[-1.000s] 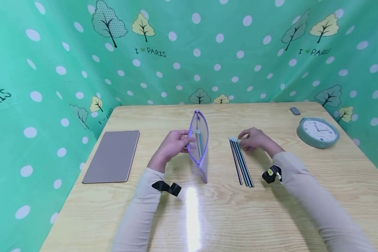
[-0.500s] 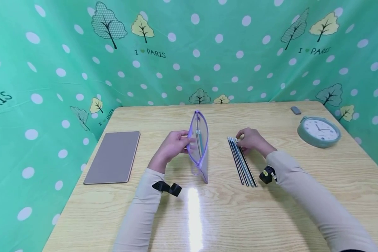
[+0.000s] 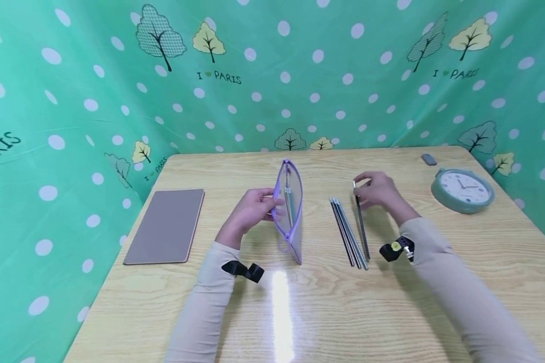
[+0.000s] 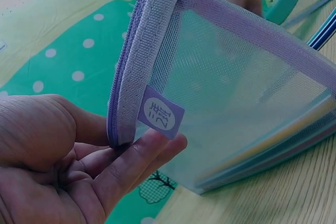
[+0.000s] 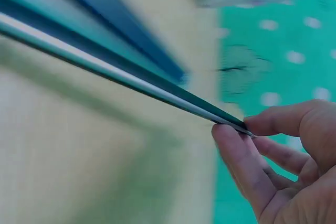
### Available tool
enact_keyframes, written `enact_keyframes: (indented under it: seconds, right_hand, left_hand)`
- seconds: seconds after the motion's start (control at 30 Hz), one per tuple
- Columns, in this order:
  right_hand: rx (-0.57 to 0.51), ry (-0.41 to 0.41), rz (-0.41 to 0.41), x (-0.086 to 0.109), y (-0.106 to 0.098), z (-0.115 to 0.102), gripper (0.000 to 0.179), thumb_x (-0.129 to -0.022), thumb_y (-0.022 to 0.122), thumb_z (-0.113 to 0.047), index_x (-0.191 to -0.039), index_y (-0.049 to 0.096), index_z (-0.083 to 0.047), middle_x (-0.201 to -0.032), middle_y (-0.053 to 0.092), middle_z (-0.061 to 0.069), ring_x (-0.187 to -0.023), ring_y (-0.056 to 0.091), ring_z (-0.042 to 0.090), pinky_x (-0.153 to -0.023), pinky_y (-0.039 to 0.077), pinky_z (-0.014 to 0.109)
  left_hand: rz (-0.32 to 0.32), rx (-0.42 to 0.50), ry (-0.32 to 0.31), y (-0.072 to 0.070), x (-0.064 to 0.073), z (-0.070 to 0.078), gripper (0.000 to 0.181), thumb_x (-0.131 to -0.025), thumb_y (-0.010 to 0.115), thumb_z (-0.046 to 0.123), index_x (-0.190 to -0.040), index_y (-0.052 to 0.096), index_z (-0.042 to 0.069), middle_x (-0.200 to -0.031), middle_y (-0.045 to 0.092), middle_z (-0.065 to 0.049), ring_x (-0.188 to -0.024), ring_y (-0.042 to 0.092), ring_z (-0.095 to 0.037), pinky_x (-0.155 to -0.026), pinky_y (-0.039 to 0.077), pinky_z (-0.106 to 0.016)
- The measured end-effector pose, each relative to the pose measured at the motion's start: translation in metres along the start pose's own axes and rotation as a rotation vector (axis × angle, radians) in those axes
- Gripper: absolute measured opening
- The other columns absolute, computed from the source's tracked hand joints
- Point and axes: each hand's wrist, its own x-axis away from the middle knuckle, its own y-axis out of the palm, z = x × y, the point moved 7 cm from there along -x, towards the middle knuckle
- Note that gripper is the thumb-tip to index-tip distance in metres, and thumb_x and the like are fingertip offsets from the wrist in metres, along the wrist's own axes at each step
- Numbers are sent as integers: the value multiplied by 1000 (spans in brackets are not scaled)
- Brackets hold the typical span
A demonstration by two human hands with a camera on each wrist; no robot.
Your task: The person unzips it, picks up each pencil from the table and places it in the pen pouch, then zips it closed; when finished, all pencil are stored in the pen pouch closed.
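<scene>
Left grip (image 3: 252, 207) pinches the bag (image 3: 295, 239), right grip (image 3: 377, 190) a pencil (image 3: 362, 227). Right of the bag: other pencils (image 3: 348, 233), then clock (image 3: 464, 189); left: book (image 3: 167, 227).

Pencil (image 3: 362, 227) now apart from others (image 3: 346, 233)

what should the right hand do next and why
Probably lift the pinched pencil over to the open mesh pouch and lower it in: the right hand has it near one end, the left hand holds the pouch with its zip gaping, and similar pencils already lie inside.
</scene>
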Motion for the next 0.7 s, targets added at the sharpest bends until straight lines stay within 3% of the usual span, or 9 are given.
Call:
enact_keyframes:
  seconds: [0.17, 0.37, 0.7]
  right_hand:
    - [-353, -127, 145, 29, -20, -33, 41, -100, 60, -2, -139, 53, 3, -101, 65, 9, -74, 70, 8, -71, 67, 28]
    - [-805, -312, 268, 57, -7, -67, 25, -98, 63, 4, -116, 66, -13, -88, 71, 1, -74, 73, 12, -67, 66, 25]
    - [-1018, -428, 515, 69, 5, -79, 25, -98, 64, 5, -117, 63, -11, -88, 74, 2, -76, 73, 13, -62, 65, 25]
  left_hand:
    - [-2, -1, 0, 1, 0, 3, 37, -105, 53, 5, -139, 56, -11, -112, 74, -28, -80, 74, -15, -82, 67, -37]
    - [4, -9, -4, 1, 2, 2, 38, -106, 53, 6, -140, 55, -12, -115, 72, -29, -83, 75, -18, -82, 66, -36]
    - [-11, -13, 6, 3, 2, 4, 40, -106, 52, 4, -141, 52, -13, -118, 71, -31, -88, 76, -24, -84, 66, -37]
